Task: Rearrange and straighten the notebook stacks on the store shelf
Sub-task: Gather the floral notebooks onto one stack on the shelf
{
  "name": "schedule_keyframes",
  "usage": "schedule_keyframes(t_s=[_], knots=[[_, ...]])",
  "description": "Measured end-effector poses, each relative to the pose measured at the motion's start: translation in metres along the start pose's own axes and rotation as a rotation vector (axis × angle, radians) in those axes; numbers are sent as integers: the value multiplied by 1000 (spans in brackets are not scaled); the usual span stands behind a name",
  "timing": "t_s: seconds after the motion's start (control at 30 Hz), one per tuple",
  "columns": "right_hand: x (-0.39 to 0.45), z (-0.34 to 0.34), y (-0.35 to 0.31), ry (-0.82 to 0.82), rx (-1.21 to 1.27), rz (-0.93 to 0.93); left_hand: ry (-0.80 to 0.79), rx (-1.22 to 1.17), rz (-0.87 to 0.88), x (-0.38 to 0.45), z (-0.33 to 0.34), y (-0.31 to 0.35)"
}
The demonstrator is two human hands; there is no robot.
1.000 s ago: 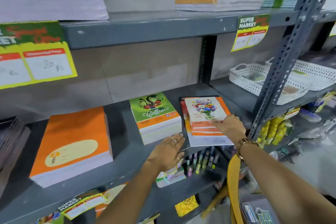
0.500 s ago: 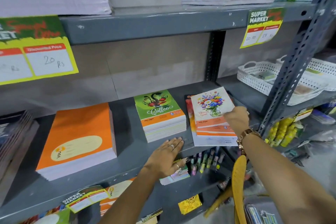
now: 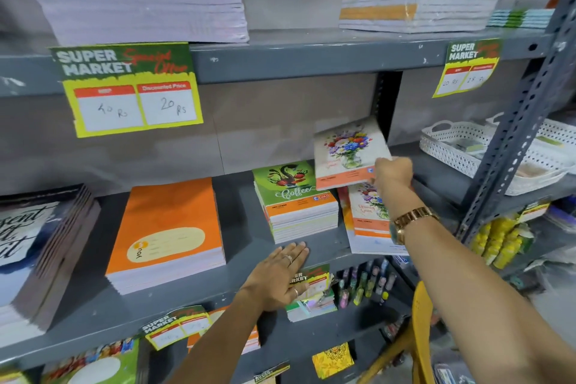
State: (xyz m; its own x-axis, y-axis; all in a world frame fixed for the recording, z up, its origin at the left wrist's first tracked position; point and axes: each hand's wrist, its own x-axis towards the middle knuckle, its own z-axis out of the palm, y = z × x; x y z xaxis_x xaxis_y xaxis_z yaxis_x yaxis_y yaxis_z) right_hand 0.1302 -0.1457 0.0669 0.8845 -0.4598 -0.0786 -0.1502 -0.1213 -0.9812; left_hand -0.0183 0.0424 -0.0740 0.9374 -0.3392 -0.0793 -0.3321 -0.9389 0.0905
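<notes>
My right hand point(image 3: 391, 173) grips the lower right corner of a flower-cover notebook point(image 3: 347, 151) and holds it tilted in the air above the flower notebook stack point(image 3: 363, 218). Left of that stack stands the green "Coffee" notebook stack point(image 3: 293, 196). My left hand point(image 3: 277, 274) lies flat, fingers apart, on the grey middle shelf point(image 3: 243, 256) just in front of the Coffee stack. Further left sit an orange notebook stack point(image 3: 168, 227) and a dark lettered stack point(image 3: 37, 252) at the frame's left edge.
The upper shelf point(image 3: 296, 56) carries two tall paper stacks and hanging price tags point(image 3: 131, 87). White perforated baskets point(image 3: 467, 150) sit at the right behind a slotted grey upright point(image 3: 517, 121). Pens and small items fill the lower shelf. A yellow chair back point(image 3: 420, 321) stands below my right arm.
My right hand has lifted the top flower notebook off its stack and raised it up and back. My left hand has stayed flat on the shelf.
</notes>
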Motion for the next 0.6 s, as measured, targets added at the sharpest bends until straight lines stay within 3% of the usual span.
schedule_keyframes(t_s=[0.17, 0.27, 0.6], knots=[[-14, 48, 21, -235, 110, 189, -2, 46, -9, 1, 3, -5], [-21, 68, 31, -321, -28, 172, 11, 49, -16, 1, 4, -4], [-27, 65, 41, -228, -665, -279, -16, 63, -26, 5, 9, -5]])
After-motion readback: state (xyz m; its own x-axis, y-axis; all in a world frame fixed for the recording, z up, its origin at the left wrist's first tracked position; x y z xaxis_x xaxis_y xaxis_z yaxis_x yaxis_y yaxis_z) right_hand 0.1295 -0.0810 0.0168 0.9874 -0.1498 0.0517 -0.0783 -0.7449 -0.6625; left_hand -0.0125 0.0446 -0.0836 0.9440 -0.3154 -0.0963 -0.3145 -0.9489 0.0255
